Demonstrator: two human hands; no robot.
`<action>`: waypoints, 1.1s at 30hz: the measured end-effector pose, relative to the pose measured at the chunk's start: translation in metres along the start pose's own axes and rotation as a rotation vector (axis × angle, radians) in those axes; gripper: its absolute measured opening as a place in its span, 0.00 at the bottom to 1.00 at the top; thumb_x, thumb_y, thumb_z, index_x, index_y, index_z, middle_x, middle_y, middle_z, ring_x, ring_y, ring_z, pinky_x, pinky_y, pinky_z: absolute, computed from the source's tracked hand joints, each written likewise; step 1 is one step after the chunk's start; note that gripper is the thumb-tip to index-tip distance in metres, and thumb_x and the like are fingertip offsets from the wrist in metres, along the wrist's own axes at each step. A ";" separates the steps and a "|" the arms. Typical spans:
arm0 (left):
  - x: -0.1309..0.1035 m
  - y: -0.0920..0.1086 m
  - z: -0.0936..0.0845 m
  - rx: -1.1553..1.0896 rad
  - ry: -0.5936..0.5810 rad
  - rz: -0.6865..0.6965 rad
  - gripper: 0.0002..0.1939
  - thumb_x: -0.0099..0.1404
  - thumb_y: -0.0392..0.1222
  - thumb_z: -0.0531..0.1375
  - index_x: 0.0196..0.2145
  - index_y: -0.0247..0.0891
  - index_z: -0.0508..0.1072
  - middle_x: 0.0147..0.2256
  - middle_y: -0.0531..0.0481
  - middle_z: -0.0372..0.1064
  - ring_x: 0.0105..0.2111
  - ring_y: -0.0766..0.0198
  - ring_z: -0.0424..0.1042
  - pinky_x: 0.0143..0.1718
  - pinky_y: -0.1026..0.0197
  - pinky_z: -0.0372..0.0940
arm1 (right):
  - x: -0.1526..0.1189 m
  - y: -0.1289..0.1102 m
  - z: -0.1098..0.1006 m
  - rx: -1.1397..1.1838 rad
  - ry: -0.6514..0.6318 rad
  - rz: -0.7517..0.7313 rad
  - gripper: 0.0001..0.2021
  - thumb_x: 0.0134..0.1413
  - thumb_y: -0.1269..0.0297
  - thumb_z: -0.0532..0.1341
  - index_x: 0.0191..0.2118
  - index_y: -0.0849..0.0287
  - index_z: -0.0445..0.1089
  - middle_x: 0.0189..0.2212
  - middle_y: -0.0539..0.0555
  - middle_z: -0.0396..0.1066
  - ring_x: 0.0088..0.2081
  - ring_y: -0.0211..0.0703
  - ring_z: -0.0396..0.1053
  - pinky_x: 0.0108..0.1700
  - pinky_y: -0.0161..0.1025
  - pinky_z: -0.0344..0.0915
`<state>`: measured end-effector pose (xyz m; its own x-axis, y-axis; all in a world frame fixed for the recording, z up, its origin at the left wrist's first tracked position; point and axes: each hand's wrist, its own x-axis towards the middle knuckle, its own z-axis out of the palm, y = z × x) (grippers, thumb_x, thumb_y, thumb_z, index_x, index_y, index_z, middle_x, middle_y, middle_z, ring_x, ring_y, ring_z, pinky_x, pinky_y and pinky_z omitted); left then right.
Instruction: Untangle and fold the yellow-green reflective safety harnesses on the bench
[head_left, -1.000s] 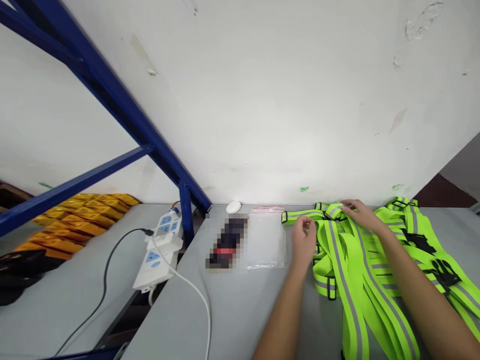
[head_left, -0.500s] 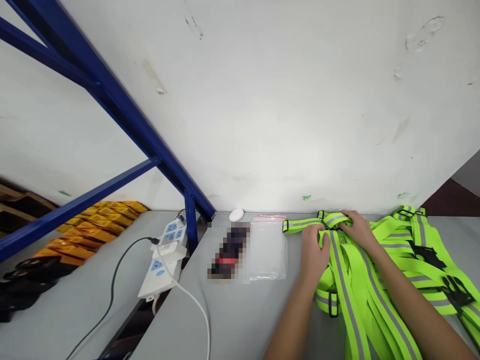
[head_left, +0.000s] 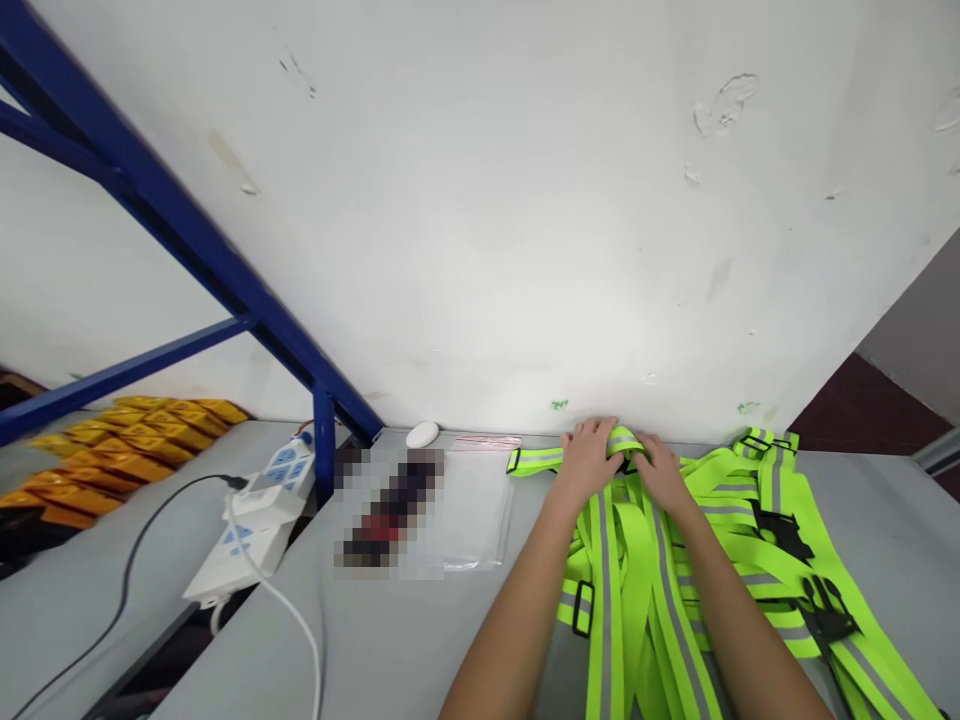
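Neon-green reflective straps (head_left: 634, 590) with grey stripes lie in a bundle on the grey table, their long ends running toward me. At the far end of the bundle, close to the wall, my left hand (head_left: 591, 462) is closed around a strap near a black slider. My right hand (head_left: 656, 470) grips the same raised loop from the other side, fingers bent and partly hidden. One short strap end with a black slider (head_left: 514, 461) sticks out left of my left hand. Black side-release buckles (head_left: 829, 608) rest among the straps to the right.
Left of the straps lie a clear zip bag (head_left: 476, 510), a blurred-out item and a white round object (head_left: 422, 434). A white power strip (head_left: 255, 525) with cables stands by a blue metal frame (head_left: 324, 440). Orange-yellow packets (head_left: 142, 440) lie far left; a white wall (head_left: 480, 220) rises behind.
The view has swung right, so everything sits further left. My hands have come closer together at the strap's loop, with my left hand now reaching over it.
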<state>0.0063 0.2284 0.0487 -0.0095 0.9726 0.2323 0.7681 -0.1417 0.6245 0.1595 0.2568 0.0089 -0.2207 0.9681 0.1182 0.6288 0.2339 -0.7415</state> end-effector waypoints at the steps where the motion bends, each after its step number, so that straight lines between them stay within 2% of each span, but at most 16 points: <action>1: 0.002 0.001 -0.001 -0.006 -0.004 0.005 0.19 0.58 0.38 0.59 0.48 0.44 0.68 0.47 0.43 0.69 0.50 0.47 0.65 0.53 0.47 0.53 | -0.001 -0.002 0.000 0.009 -0.003 -0.008 0.23 0.53 0.58 0.54 0.54 0.54 0.68 0.52 0.57 0.69 0.55 0.54 0.63 0.57 0.54 0.52; 3: 0.004 0.004 -0.004 -0.028 -0.019 0.021 0.14 0.61 0.37 0.56 0.45 0.44 0.68 0.42 0.44 0.70 0.46 0.49 0.68 0.52 0.48 0.55 | -0.002 -0.005 0.001 0.032 0.003 -0.015 0.26 0.47 0.57 0.60 0.54 0.55 0.68 0.52 0.58 0.69 0.55 0.57 0.63 0.58 0.55 0.50; 5: 0.005 0.009 -0.008 -0.051 -0.038 0.051 0.12 0.63 0.37 0.54 0.45 0.44 0.68 0.41 0.45 0.70 0.45 0.51 0.69 0.51 0.49 0.56 | -0.002 -0.008 0.000 0.071 0.026 -0.003 0.26 0.47 0.56 0.61 0.54 0.56 0.68 0.51 0.59 0.70 0.53 0.57 0.65 0.58 0.55 0.52; 8: 0.004 0.017 -0.017 -0.080 -0.066 0.125 0.17 0.61 0.36 0.55 0.48 0.44 0.67 0.46 0.44 0.68 0.49 0.51 0.66 0.51 0.51 0.58 | 0.000 -0.011 -0.004 0.166 0.059 0.040 0.22 0.53 0.58 0.55 0.52 0.58 0.71 0.49 0.59 0.72 0.51 0.54 0.68 0.54 0.51 0.59; 11: 0.004 0.019 -0.025 -0.136 -0.095 0.162 0.22 0.58 0.32 0.54 0.50 0.43 0.67 0.47 0.44 0.66 0.51 0.51 0.64 0.53 0.51 0.59 | 0.003 -0.012 -0.010 0.282 0.067 0.097 0.21 0.54 0.59 0.53 0.51 0.57 0.72 0.48 0.56 0.75 0.49 0.52 0.70 0.52 0.48 0.64; 14: 0.003 0.013 -0.030 -0.248 -0.075 0.150 0.24 0.56 0.31 0.54 0.51 0.43 0.68 0.47 0.44 0.68 0.51 0.52 0.65 0.53 0.52 0.60 | 0.005 -0.016 -0.015 0.394 0.060 0.146 0.21 0.55 0.59 0.52 0.50 0.56 0.74 0.46 0.53 0.76 0.48 0.52 0.72 0.49 0.47 0.68; 16: 0.003 0.006 -0.033 -0.295 -0.009 0.169 0.24 0.54 0.30 0.55 0.49 0.43 0.70 0.47 0.45 0.70 0.49 0.52 0.68 0.52 0.53 0.62 | 0.005 -0.023 -0.019 0.454 0.068 0.161 0.22 0.55 0.58 0.51 0.51 0.55 0.73 0.47 0.53 0.76 0.48 0.52 0.72 0.47 0.46 0.70; 19: 0.003 -0.002 -0.038 -0.283 0.079 0.186 0.27 0.51 0.29 0.57 0.49 0.45 0.71 0.47 0.46 0.72 0.47 0.50 0.70 0.52 0.51 0.61 | 0.003 -0.037 -0.026 0.509 0.097 0.148 0.23 0.52 0.60 0.53 0.53 0.54 0.72 0.50 0.51 0.74 0.52 0.51 0.70 0.50 0.46 0.68; 22: 0.002 -0.004 -0.046 -0.310 0.026 0.111 0.30 0.49 0.30 0.59 0.51 0.47 0.71 0.50 0.46 0.71 0.50 0.46 0.69 0.56 0.47 0.55 | -0.002 -0.051 -0.033 0.572 0.109 0.093 0.23 0.48 0.64 0.54 0.52 0.53 0.72 0.52 0.50 0.72 0.54 0.50 0.68 0.55 0.46 0.65; 25: 0.000 -0.002 -0.054 -0.372 -0.053 0.058 0.26 0.47 0.31 0.61 0.45 0.47 0.74 0.44 0.47 0.75 0.47 0.45 0.71 0.55 0.48 0.55 | -0.012 -0.064 -0.042 0.620 0.056 0.030 0.24 0.46 0.67 0.56 0.53 0.52 0.70 0.52 0.51 0.72 0.53 0.50 0.69 0.53 0.47 0.67; 28: -0.002 0.000 -0.060 -0.323 -0.059 0.098 0.18 0.46 0.33 0.63 0.38 0.47 0.76 0.34 0.50 0.76 0.38 0.49 0.73 0.49 0.52 0.59 | -0.027 -0.073 -0.054 0.588 -0.077 -0.026 0.26 0.49 0.65 0.59 0.57 0.50 0.65 0.55 0.52 0.68 0.50 0.49 0.70 0.50 0.45 0.68; 31: -0.003 0.004 -0.063 -0.260 -0.048 0.136 0.16 0.45 0.34 0.64 0.34 0.46 0.74 0.33 0.51 0.74 0.37 0.51 0.71 0.47 0.53 0.58 | -0.040 -0.076 -0.070 0.564 -0.242 -0.058 0.31 0.52 0.59 0.62 0.62 0.46 0.57 0.60 0.54 0.61 0.52 0.48 0.68 0.51 0.43 0.67; 33: -0.003 0.011 -0.063 -0.214 -0.051 0.160 0.17 0.45 0.33 0.65 0.35 0.45 0.73 0.35 0.50 0.72 0.41 0.49 0.70 0.48 0.53 0.55 | -0.044 -0.078 -0.079 0.551 -0.247 -0.010 0.33 0.52 0.55 0.63 0.64 0.45 0.55 0.62 0.55 0.58 0.54 0.49 0.66 0.49 0.42 0.68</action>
<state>-0.0256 0.2121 0.1017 0.1370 0.9420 0.3063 0.6043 -0.3245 0.7277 0.1789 0.2028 0.1137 -0.4328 0.9013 0.0185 0.1620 0.0980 -0.9819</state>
